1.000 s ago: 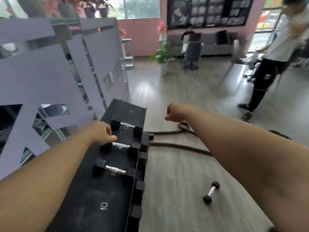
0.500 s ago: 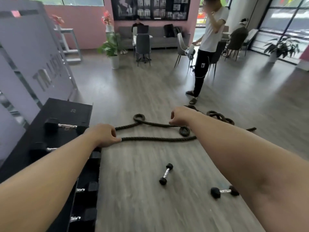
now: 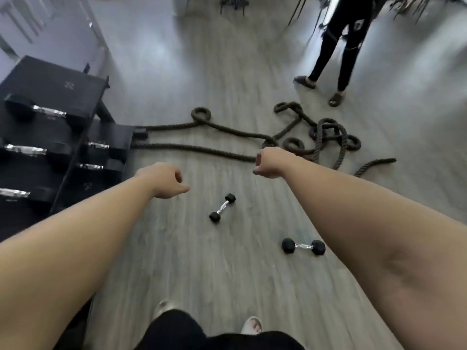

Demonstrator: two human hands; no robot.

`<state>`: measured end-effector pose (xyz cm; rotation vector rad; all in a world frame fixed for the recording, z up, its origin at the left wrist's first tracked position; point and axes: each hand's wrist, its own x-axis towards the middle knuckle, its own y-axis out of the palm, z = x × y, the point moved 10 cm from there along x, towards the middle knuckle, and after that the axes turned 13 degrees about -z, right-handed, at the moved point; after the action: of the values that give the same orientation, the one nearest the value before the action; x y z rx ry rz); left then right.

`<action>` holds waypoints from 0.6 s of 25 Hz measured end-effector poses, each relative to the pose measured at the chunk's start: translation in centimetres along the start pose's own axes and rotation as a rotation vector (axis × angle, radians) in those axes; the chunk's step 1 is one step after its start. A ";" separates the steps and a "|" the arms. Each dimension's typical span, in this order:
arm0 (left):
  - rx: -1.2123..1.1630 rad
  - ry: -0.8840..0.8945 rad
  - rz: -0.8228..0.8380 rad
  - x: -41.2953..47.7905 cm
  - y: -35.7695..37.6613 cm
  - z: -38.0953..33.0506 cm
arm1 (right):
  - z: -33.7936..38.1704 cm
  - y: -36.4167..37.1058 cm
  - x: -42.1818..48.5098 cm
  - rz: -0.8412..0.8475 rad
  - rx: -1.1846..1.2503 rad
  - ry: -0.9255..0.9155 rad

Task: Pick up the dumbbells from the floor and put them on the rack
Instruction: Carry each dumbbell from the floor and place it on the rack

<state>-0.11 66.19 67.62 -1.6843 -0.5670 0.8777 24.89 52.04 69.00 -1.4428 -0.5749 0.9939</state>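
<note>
two dumbbells left on the floor, both hands empty

the small dumbbell (image 3: 222, 207) lies on the grey plank floor (image 3: 227, 274) between the two outstretched arms, angled away from the person. the larger dumbbell (image 3: 303, 246) lies nearer the feet, just beside the right forearm, roughly crosswise. both are well apart from the rack (image 3: 58, 137) at the left, whose tiers already carry several dumbbells.

the left hand (image 3: 165, 181) hangs above the floor with its fingers curled loosely together, gripping nothing. the right hand (image 3: 267, 161) is likewise closed in a loose fist and holds nothing.

each dumbbell looks rigid and dense for its size, with black heads and a bright metal bar. the bar is the place to grip, centred between the heads so the weight stays balanced; the smooth metal could slip in a loose hold.

half a second ago the view was level, showing the far wall and furniture; now it tips down at the floor, and the person's own feet show. the battle rope (image 3: 252, 137) and a bystander's legs (image 3: 336, 54) sit higher in view.
</note>
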 end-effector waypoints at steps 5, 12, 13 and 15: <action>-0.078 -0.144 0.035 3.9 3.8 1.9 | 0.0 4.2 5.8 0.073 -0.001 -0.047; -0.075 -0.244 0.169 14.0 10.2 5.8 | 0.6 10.1 15.3 0.190 -0.004 -0.073; -0.079 -0.252 0.190 15.4 11.1 5.7 | 0.1 11.0 16.6 0.209 0.010 -0.060; -0.119 -0.271 0.206 18.0 12.8 5.3 | -1.1 13.1 19.3 0.245 0.022 -0.038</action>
<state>5.89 79.15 49.94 -1.7654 -0.6456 1.2544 32.85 65.51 51.73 -1.5014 -0.4193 1.2187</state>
